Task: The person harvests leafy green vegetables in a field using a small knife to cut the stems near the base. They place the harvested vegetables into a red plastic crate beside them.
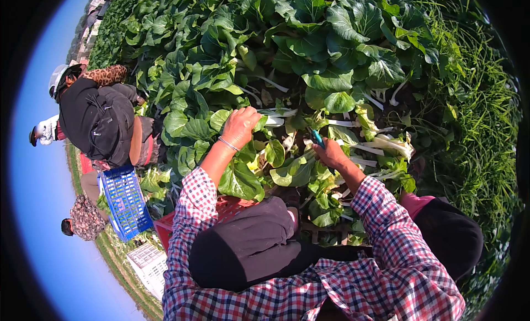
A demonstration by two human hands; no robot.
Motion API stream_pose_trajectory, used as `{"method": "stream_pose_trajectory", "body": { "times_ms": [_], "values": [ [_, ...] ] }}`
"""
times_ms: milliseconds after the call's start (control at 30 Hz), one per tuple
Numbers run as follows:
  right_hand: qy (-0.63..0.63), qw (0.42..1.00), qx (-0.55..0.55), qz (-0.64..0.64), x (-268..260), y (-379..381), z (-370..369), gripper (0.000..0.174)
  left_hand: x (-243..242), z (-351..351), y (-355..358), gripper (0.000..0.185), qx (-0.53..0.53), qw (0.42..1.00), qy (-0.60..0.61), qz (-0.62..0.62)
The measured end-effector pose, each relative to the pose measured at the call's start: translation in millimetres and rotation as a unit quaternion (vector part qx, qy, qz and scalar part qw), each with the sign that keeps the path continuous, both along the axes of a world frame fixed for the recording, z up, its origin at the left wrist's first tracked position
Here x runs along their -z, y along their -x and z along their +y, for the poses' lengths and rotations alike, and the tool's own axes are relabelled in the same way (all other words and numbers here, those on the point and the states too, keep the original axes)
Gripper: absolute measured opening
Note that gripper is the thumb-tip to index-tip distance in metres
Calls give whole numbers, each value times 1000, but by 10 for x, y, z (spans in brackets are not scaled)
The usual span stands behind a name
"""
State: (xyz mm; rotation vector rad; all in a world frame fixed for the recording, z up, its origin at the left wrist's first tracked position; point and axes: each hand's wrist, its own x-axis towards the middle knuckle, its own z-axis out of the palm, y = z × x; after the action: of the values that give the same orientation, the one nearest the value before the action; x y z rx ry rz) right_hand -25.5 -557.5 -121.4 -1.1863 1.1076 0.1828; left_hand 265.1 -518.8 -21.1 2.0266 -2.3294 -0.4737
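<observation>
My left hand [241,124], with a bracelet at the wrist, is closed around the pale stalks of a leafy green vegetable plant [274,117], whose stalk ends point right. To its right, my right hand [330,152] grips a teal handle [318,138], seemingly of a small knife; the blade cannot be made out. Between and below my hands are broad green leaves [290,172] and yellowed ones. Loose white-stemmed plants [389,145] lie on the soil right of my right hand. Dense standing leafy greens [306,43] fill the ground ahead.
A red plastic crate [165,230] stands beside my left leg, partly hidden. Farther left are a blue crate [126,201] and a white crate [149,265]. A co-worker in black [97,114] bends over the row; other people are beyond. Grass [472,105] borders the right side.
</observation>
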Motion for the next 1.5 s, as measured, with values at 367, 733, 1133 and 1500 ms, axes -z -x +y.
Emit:
{"method": "stream_pose_trajectory", "body": {
  "times_ms": [367, 733, 1133, 1500],
  "values": [
    [11, 796, 372, -478, -1315, 144, -436, 55, -916, 45, 524, 46, -133, 827, -91, 539],
    [120, 862, 382, -311, -1550, 482, -758, 36, -809, -1, 451, 97, -173, 688, -136, 691],
    [203, 894, 104, -386, -1633, 506, -923, 24, -796, -185, 476, 31, -165, 756, -154, 614],
    [-36, 887, 250, -386, -1421, 16, -669, 25, -616, -82, 844, 56, -190, 626, -291, 698]
  ]
}}
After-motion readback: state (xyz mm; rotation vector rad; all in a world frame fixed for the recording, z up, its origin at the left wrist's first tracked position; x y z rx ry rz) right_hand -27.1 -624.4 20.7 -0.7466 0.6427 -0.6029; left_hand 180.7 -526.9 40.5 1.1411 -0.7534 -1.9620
